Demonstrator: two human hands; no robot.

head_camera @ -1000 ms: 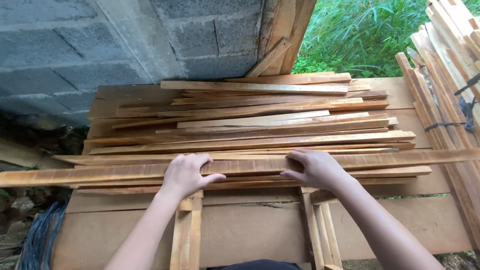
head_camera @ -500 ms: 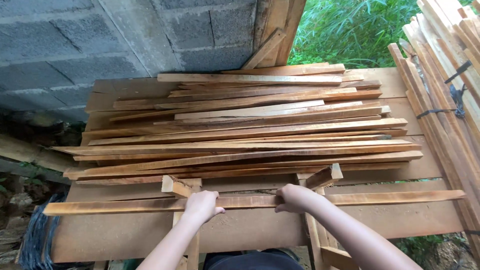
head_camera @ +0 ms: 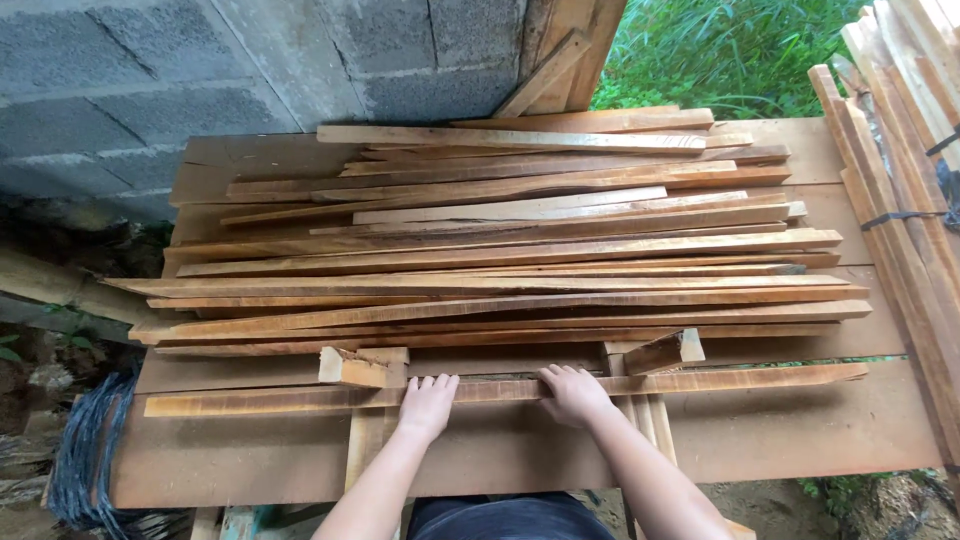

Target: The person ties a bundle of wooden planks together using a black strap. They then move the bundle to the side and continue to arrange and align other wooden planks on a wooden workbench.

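Note:
A long thin wooden strip [head_camera: 760, 379] lies across the front of the brown board table [head_camera: 800, 440], running left to right. My left hand [head_camera: 428, 402] rests on top of it with the fingers stretched over its far edge. My right hand [head_camera: 574, 394] grips it a little to the right, fingers curled on it. The strip sits just in front of two short wooden blocks: the left block [head_camera: 362, 367] and the right block [head_camera: 666, 352]. Behind them lies a wide pile of similar strips [head_camera: 500, 250].
A grey block wall [head_camera: 150, 70] stands behind the table. Bundled wooden strips [head_camera: 900, 200] lean at the right. A blue coil [head_camera: 85, 450] hangs off the left front corner. Green plants [head_camera: 720, 50] grow beyond the table. Upright planks [head_camera: 560, 50] stand at the wall's edge.
Both hands took one strip from the front of the pile and drew it toward me. It now lies flat on the table in front of the two blocks.

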